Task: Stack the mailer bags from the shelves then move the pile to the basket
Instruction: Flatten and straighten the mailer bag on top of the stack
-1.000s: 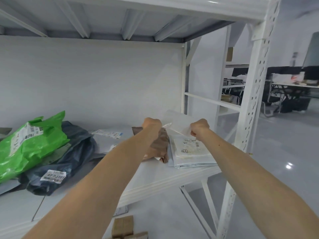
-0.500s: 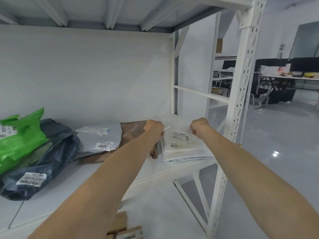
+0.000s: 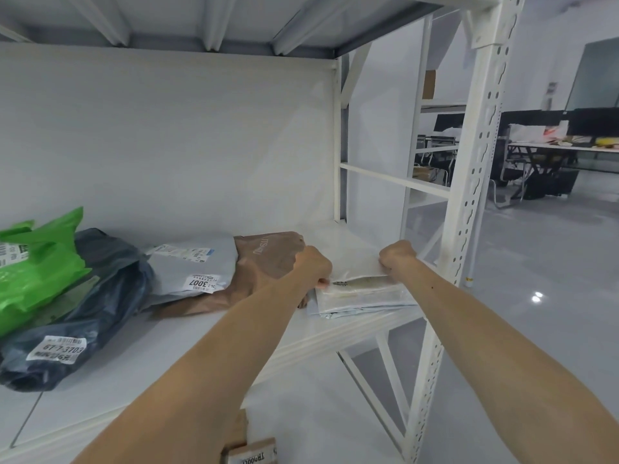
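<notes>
A small pile of white mailer bags (image 3: pixel 361 298) lies at the right end of the white shelf (image 3: pixel 187 356). A clear mailer bag (image 3: pixel 355 262) lies over the back of that pile. My left hand (image 3: pixel 313 266) grips its left edge and my right hand (image 3: pixel 397 257) grips its right edge, both with curled fingers. To the left lie a brown mailer bag (image 3: pixel 264 262), a grey mailer bag (image 3: pixel 192 266), a dark blue mailer bag (image 3: pixel 90 306) and a green mailer bag (image 3: pixel 37 262). No basket is in view.
A perforated white upright (image 3: pixel 469 195) of the shelf unit stands just right of the pile. Cardboard boxes (image 3: pixel 249 453) sit on the floor below the shelf. Desks and chairs (image 3: pixel 536 155) stand far off at the right across a shiny grey floor.
Both hands have brought the clear bag down from a raised tilt onto the white pile, now covering most of the top label. The view has shifted right.
</notes>
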